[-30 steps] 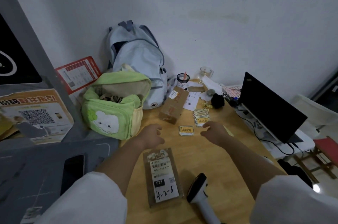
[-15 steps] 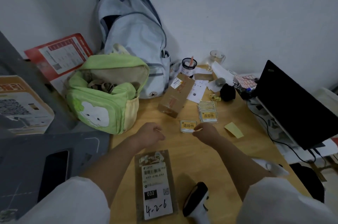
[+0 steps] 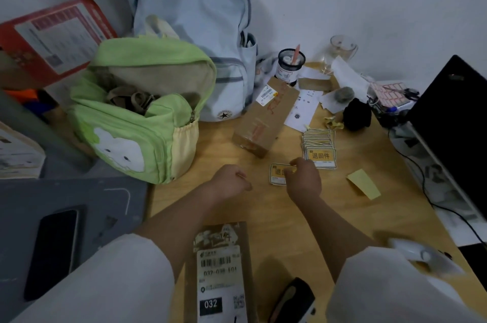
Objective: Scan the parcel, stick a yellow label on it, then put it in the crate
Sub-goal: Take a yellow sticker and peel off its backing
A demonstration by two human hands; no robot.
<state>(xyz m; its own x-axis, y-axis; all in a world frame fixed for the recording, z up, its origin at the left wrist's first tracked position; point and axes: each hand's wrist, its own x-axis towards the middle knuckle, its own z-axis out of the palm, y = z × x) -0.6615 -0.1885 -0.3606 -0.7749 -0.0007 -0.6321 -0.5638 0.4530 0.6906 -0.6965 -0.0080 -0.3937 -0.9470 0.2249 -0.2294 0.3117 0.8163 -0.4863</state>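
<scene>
A flat brown parcel point(image 3: 218, 238) with a white barcode slip marked 032 lies on the wooden table at the near edge, between my forearms. A single yellow label point(image 3: 276, 173) lies in the table's middle. My right hand point(image 3: 304, 179) rests over its right side with fingertips pinched at its top edge. My left hand point(image 3: 229, 181) is a loose fist just left of the label, holding nothing. A stack of yellow labels point(image 3: 320, 150) lies just beyond my right hand. The black scanner point(image 3: 292, 301) lies right of the parcel. No crate shows.
A green bag point(image 3: 137, 122) and a light blue backpack point(image 3: 200, 19) stand at the back left. A second cardboard box point(image 3: 266, 117) lies behind the labels. A black laptop point(image 3: 453, 117) stands at the right. A phone point(image 3: 52, 251) rests on the grey surface at left. A yellow note point(image 3: 363, 187) lies right.
The view has tilted down and closer. My right hand has moved left onto the single yellow label and pinches its edge. My left hand has stayed beside it.
</scene>
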